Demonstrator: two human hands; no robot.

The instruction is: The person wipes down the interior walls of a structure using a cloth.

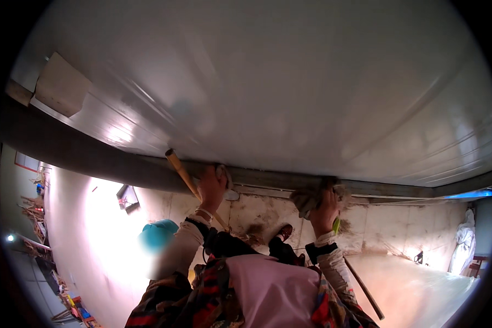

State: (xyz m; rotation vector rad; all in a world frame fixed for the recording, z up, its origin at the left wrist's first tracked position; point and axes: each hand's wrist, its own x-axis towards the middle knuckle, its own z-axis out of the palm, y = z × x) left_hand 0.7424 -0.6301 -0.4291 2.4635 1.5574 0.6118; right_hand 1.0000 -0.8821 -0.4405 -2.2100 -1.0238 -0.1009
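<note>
A wide, glossy grey-white panel (290,82) fills the upper view, and both my hands are at the ledge (257,177) along its lower edge. My left hand (210,188) is closed around a pale, wadded rag (224,177) against the ledge. Close along the left side of that hand runs a wooden stick (183,172), slanting down past the wrist; whether any finger touches it is hard to see. To the right, my right hand (325,212) grips a crumpled grey-brown rag (306,202) at the same ledge. Something yellow-green (337,224) shows by its wrist.
Below the ledge lies a pale, stained floor (388,224), with a shoe (283,232) on it. A teal cap (159,228) shows beside my left forearm. Another stick (364,288) slants at lower right, near plastic sheeting (443,295). A cardboard piece (62,85) sits at upper left.
</note>
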